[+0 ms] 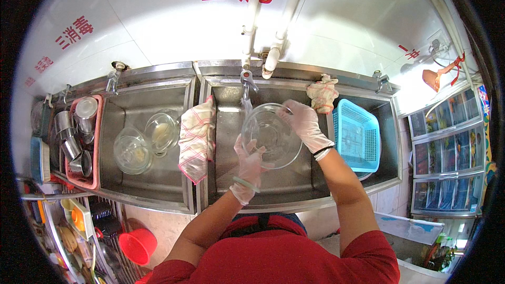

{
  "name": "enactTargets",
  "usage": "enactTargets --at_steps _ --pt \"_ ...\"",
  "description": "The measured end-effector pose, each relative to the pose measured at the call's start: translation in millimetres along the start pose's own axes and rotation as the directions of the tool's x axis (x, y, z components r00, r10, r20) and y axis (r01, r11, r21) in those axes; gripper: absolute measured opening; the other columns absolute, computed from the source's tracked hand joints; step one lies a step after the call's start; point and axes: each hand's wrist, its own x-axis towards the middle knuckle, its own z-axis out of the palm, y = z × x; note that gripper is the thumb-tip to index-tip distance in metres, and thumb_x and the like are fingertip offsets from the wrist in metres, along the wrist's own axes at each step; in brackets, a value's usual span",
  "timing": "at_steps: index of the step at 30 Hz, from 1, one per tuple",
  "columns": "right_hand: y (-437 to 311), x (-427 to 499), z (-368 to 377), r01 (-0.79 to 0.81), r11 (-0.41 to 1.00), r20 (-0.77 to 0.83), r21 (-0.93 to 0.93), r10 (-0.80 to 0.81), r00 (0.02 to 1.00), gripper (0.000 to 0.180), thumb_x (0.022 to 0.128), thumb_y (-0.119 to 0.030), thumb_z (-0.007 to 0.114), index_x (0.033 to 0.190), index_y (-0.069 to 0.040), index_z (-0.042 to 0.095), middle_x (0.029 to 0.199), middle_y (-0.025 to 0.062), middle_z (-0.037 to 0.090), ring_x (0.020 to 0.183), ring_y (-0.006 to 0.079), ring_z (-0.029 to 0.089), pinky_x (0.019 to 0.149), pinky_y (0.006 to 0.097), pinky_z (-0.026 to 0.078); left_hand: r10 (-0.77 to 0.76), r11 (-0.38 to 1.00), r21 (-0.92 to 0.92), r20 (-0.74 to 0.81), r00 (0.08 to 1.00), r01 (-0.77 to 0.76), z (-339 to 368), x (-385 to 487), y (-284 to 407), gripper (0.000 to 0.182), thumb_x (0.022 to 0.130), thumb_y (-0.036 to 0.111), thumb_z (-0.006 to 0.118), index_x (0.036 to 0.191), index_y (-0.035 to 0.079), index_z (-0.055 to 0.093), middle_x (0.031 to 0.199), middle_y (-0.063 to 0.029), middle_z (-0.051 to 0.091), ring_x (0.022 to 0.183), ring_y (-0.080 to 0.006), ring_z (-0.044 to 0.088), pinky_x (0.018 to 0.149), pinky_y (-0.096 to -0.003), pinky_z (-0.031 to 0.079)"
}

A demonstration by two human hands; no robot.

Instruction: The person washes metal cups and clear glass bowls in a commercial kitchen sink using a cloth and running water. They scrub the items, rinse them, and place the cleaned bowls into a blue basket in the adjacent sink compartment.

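Observation:
Over the middle basin of a stainless-steel sink (229,157), a large clear glass bowl (272,138) is held tilted beneath the tap (247,81). Water runs from the spout at the bowl's left edge. My left hand (250,165), in a clear disposable glove with a pale green bangle at the wrist, grips the bowl's lower left side. At the upper right rim is my right hand (302,120), also gloved and slightly blurred, with its fingers curled over the edge. A black band circles that wrist.
Glass bowls (132,152) sit in the left basin. A checked cloth (197,138) drapes the divider; another cloth (323,92) lies back right. A blue plastic basket (357,136) occupies the right basin. Metal containers fill a pink tray (98,146) at far left. A red bucket (138,246) stands below.

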Motion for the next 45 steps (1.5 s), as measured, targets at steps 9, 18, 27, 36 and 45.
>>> enactTargets --at_steps 9,18,27,36,45 --pt "9 26 -2 0.082 0.937 0.280 0.338 -0.183 0.942 0.027 0.090 -0.024 0.063 0.112 -0.010 0.065 0.089 0.0109 0.068 0.079 0.0239 0.065 0.073 0.0370 0.050 -0.062 0.998 -0.007 -0.029 0.998 0.062 -8 8 13 0.077 0.085 0.002 0.061 0.146 0.023 0.020 0.138 -0.0118 0.042 0.118 -0.0297 0.055 0.060 -0.0438 0.061" --pt "4 36 -4 -0.045 0.920 0.423 0.390 -0.136 0.896 0.030 0.090 -0.018 0.062 0.118 -0.007 0.065 0.094 0.0111 0.069 0.076 0.0198 0.062 0.075 0.0349 0.050 -0.039 0.995 -0.093 0.051 0.998 0.043 -23 15 16 0.075 0.087 -0.002 0.057 0.146 0.025 0.022 0.146 -0.0161 0.037 0.127 -0.0313 0.047 0.055 -0.0437 0.062" --pt "-10 34 29 0.062 0.729 0.110 0.682 -0.186 0.976 0.035 0.086 -0.034 0.068 0.096 -0.001 0.068 0.093 0.0180 0.070 0.088 0.0341 0.067 0.081 0.0412 0.051 0.010 0.998 0.057 -0.030 1.000 -0.008 -33 24 23 0.075 0.087 0.001 0.058 0.148 0.027 0.021 0.144 -0.0147 0.038 0.120 -0.0306 0.051 0.056 -0.0431 0.061" --pt "-26 48 33 0.100 0.978 0.223 0.183 -0.141 0.965 0.042 0.085 -0.044 0.066 0.098 -0.003 0.069 0.091 0.0192 0.069 0.089 0.0368 0.066 0.080 0.0432 0.051 0.018 0.992 0.124 -0.116 0.993 -0.003 -44 32 21 0.075 0.085 0.003 0.060 0.148 0.023 0.025 0.147 -0.0127 0.037 0.119 -0.0292 0.054 0.056 -0.0484 0.061" --pt "-31 66 57 -0.183 0.973 0.537 0.141 0.080 0.840 0.042 0.088 -0.042 0.059 0.085 -0.002 0.072 0.084 0.0200 0.069 0.081 0.0367 0.067 0.072 0.0415 0.050 0.079 0.991 0.122 -0.177 0.981 -0.058 -85 57 8 0.078 0.086 -0.001 0.055 0.151 0.021 0.019 0.141 -0.0171 0.044 0.112 -0.0320 0.056 0.054 -0.0385 0.059"
